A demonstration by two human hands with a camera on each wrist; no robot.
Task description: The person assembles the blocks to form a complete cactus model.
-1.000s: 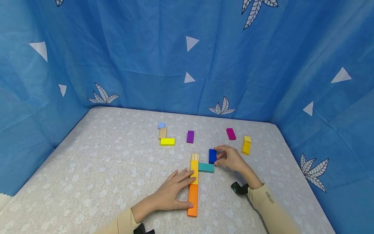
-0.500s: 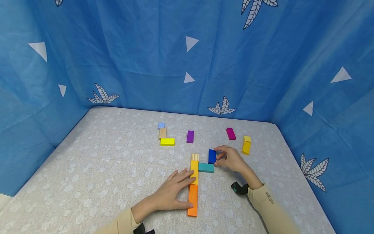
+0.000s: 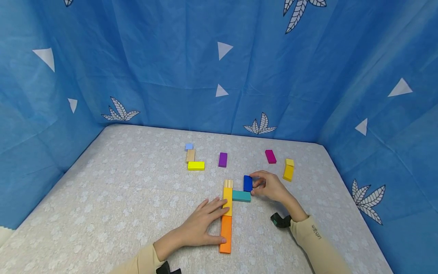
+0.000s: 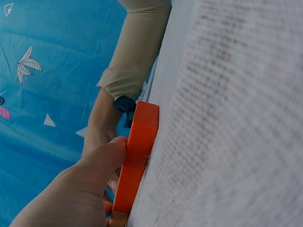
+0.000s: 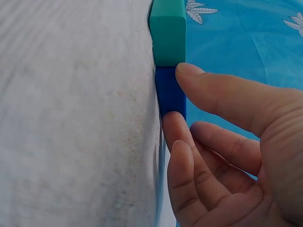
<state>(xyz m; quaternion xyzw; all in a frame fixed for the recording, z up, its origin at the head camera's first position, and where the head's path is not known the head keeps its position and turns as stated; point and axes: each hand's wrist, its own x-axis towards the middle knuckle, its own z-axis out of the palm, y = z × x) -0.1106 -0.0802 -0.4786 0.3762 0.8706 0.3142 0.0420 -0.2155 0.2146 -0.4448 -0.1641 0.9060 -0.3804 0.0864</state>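
In the head view, a row runs away from me: an orange block [image 3: 227,228], a golden-yellow block [image 3: 227,195] and a cream ridged piece [image 3: 228,183] at its far end. My left hand [image 3: 196,228] rests along the row's left side, fingers spread over the yellow block and thumb on the orange one. From the row's right side sticks out a teal block [image 3: 241,196]. My right hand [image 3: 270,186] holds a dark blue block [image 3: 248,183] by its right side, thumb at the near end, index finger at the far end. The right wrist view shows the blue block [image 5: 170,90] against the teal one.
Farther back lie a bright yellow block [image 3: 196,166], a tan block [image 3: 190,156], a light blue piece [image 3: 189,147] and a purple block [image 3: 222,160]. Back right are a magenta block [image 3: 270,156] and a yellow block [image 3: 288,173] with a pale yellow piece [image 3: 289,162].
The blue block has slid slightly left along the teal block, with my right fingers staying on it. My left hand and the row have not moved.
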